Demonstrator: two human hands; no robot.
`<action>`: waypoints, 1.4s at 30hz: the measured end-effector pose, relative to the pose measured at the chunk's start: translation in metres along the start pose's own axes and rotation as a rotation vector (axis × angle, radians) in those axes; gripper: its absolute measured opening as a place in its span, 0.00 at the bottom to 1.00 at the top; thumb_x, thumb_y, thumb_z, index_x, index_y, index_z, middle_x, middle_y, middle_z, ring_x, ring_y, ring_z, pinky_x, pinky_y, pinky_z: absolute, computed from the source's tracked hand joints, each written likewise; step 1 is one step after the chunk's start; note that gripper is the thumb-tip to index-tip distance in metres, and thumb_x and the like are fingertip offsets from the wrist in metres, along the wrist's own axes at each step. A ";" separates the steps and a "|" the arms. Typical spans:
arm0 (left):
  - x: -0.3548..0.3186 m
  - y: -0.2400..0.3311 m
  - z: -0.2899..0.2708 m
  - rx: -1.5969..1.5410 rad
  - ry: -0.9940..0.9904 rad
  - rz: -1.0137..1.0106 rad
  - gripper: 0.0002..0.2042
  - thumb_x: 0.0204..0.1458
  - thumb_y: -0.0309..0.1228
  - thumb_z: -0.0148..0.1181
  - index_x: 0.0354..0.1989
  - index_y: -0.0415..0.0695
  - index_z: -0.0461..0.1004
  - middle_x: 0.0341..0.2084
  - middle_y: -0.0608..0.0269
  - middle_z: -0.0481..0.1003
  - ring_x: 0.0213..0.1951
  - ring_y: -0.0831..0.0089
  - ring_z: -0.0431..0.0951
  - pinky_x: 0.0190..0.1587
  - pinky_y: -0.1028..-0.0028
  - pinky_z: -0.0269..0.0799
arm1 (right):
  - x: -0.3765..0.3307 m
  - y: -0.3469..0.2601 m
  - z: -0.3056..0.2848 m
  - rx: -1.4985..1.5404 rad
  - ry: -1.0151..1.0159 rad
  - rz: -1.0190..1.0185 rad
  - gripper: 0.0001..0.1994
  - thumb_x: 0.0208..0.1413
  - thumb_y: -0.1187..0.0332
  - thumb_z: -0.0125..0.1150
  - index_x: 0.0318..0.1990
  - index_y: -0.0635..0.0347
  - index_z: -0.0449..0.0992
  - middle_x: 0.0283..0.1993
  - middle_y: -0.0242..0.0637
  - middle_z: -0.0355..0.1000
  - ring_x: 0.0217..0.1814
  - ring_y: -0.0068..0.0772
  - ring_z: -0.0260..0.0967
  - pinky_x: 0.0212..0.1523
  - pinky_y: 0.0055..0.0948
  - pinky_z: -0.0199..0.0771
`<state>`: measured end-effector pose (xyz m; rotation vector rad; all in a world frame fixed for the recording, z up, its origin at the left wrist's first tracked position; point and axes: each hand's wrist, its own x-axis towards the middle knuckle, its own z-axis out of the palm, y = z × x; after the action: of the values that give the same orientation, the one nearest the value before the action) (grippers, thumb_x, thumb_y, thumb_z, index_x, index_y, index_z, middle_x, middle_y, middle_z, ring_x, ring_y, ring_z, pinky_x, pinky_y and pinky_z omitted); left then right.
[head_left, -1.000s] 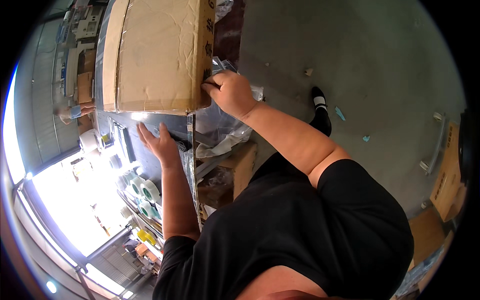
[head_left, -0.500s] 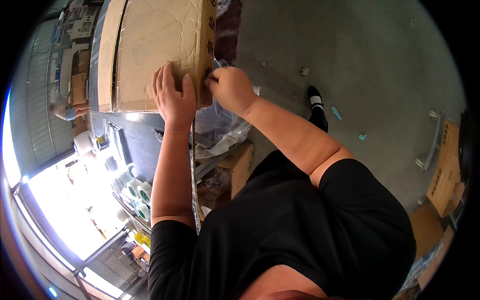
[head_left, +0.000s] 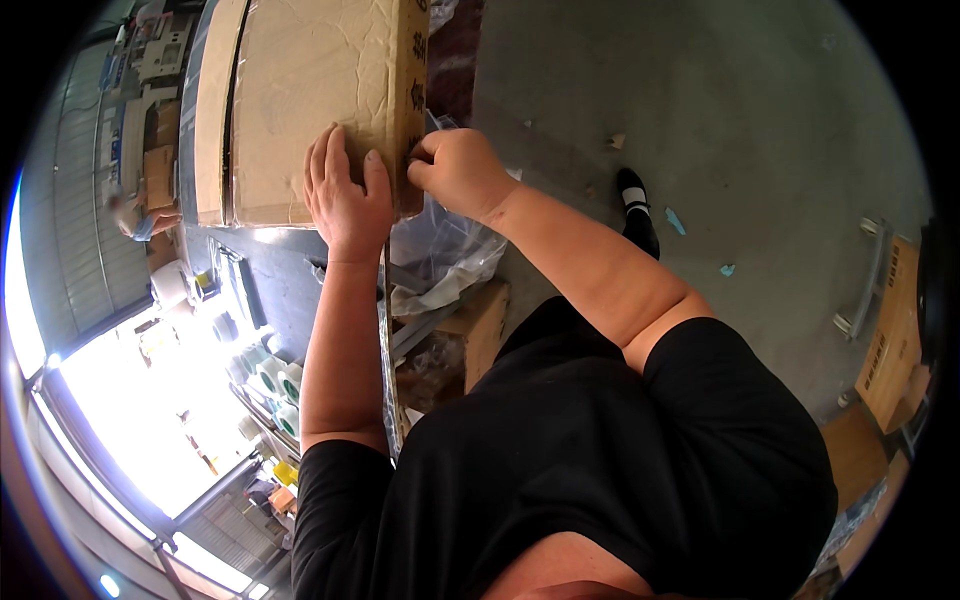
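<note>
A large brown cardboard box (head_left: 310,110) with dark print on its right side lies on a dark table. A long dark gap runs along its top, towards the left. My left hand (head_left: 346,195) rests flat on the top near the right edge, fingers stretched and thumb apart. Against the printed side, my right hand (head_left: 462,172) is closed, with thumb and forefinger pinched together at the cardboard. Whatever the pinch holds, if anything, is too small or hidden to name.
Clear plastic film (head_left: 440,250) and an opened carton (head_left: 485,325) sit below the table edge. Tape rolls (head_left: 275,375) stand to the left on the dark table (head_left: 290,285). Blue scraps (head_left: 676,221) litter the floor. Another person (head_left: 140,220) is at the far left.
My right hand has shifted very slightly along the box's side, still pinched. The left hand stays flat in the same place on the box.
</note>
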<state>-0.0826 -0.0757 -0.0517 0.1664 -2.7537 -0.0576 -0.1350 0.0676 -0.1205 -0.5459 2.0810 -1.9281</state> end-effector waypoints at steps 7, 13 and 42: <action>0.000 -0.003 0.001 -0.027 0.002 0.017 0.24 0.54 0.36 0.58 0.56 0.35 0.70 0.57 0.49 0.71 0.62 0.51 0.66 0.65 0.57 0.57 | -0.008 0.025 0.005 0.423 -0.028 0.200 0.12 0.49 0.67 0.63 0.37 0.66 0.81 0.35 0.46 0.79 0.37 0.38 0.77 0.42 0.33 0.75; 0.000 -0.001 -0.001 -0.005 -0.005 0.006 0.23 0.54 0.36 0.58 0.56 0.35 0.71 0.57 0.50 0.71 0.62 0.51 0.66 0.65 0.57 0.57 | -0.007 0.019 0.005 0.395 -0.033 0.166 0.11 0.56 0.67 0.64 0.39 0.68 0.78 0.35 0.40 0.77 0.36 0.30 0.74 0.40 0.31 0.74; 0.002 -0.001 0.000 -0.008 -0.034 0.024 0.21 0.54 0.34 0.56 0.54 0.37 0.73 0.58 0.52 0.70 0.61 0.52 0.66 0.65 0.57 0.57 | -0.020 0.078 0.022 0.667 0.252 0.521 0.14 0.63 0.63 0.58 0.43 0.69 0.75 0.33 0.36 0.73 0.30 0.24 0.69 0.35 0.28 0.72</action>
<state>-0.0846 -0.0770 -0.0511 0.1317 -2.7882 -0.0662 -0.1156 0.0603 -0.2011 0.3589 1.3450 -2.2289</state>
